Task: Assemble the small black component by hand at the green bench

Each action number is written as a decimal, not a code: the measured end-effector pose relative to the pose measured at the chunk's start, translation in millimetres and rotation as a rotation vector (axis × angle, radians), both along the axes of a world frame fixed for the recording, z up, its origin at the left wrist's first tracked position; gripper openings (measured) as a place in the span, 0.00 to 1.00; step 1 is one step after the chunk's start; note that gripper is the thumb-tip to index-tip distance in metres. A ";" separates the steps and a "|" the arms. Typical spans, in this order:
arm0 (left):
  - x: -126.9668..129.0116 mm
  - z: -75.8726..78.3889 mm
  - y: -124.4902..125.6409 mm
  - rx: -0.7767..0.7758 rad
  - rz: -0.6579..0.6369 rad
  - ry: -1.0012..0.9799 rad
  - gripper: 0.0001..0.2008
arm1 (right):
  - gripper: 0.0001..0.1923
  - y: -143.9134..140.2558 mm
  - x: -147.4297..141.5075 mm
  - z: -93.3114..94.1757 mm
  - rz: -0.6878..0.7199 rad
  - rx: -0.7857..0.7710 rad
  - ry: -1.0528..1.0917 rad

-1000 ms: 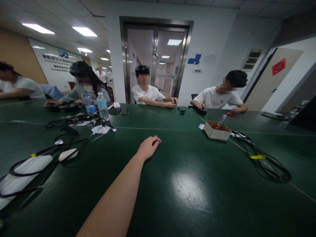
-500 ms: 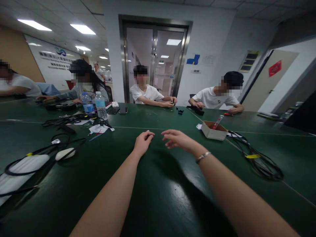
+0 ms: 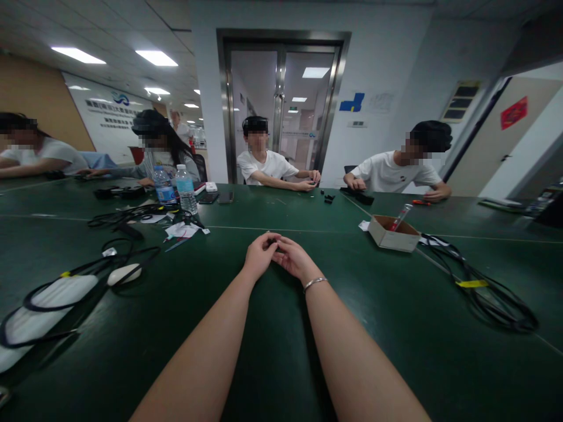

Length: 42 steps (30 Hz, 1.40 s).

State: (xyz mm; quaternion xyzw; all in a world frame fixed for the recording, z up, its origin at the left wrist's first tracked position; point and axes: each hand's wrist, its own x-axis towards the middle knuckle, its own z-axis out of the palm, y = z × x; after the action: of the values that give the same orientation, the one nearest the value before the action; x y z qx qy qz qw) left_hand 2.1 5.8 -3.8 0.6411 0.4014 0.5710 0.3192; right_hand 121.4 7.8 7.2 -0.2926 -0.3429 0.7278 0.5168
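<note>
Over the green table (image 3: 272, 328), my left hand (image 3: 259, 258) is closed in a pinch, with fingertips and thumb drawn together. My right hand (image 3: 294, 258) meets it from the right, fingers bent and fingertips touching the left ones. A tiny dark thing (image 3: 272, 241) shows between the fingers, too small and covered to name. A metal bracelet (image 3: 315, 282) circles my right wrist.
To the right stand an open cardboard box (image 3: 393, 239) holding a clear tube (image 3: 401, 218) and a coiled black cable (image 3: 488, 296). Leftward lie a white mouse (image 3: 125, 274), tangled cables and two water bottles (image 3: 186, 192). Several people sit across the table.
My right hand has moved left, from apart and open to touching my left hand, its fingers now bent in. The view has shifted slightly left.
</note>
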 end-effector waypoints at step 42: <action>-12.9 -4.1 8.3 -0.181 0.096 -0.252 0.14 | 0.12 6.3 8.9 -3.8 -0.280 0.068 -0.052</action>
State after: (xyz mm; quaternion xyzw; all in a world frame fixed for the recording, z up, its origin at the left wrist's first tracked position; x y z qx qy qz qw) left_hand -10.8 14.1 -7.9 0.5131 0.4383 0.6228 0.3959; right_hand 130.3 14.1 3.5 -0.3385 -0.3366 0.6288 0.6138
